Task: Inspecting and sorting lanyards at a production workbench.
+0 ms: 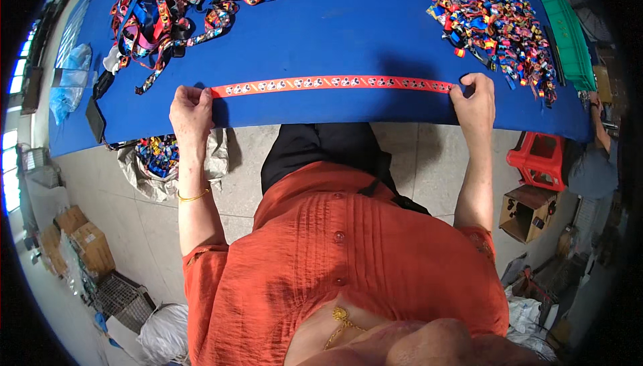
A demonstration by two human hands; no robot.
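A long red printed ribbon strap (333,83) stretches straight across the near part of the blue table (328,38). Its left end is pinched by my left hand (191,113), thumb against fingers. At the other end, my right hand (474,101) grips the strap between thumb and curled forefinger. Black and white figures repeat along the strap's face, which is turned up. Beyond my left hand lies a tangled heap of colourful straps (167,11). Beyond my right hand spreads a large pile of small multicoloured strap pieces (492,21).
A green crate (568,38) stands at the table's right edge. Below the table are a sack of colourful pieces (157,157) on the left and a red stool (538,160) and cardboard box (528,213) on the right. Another person's arm (598,121) shows at far right.
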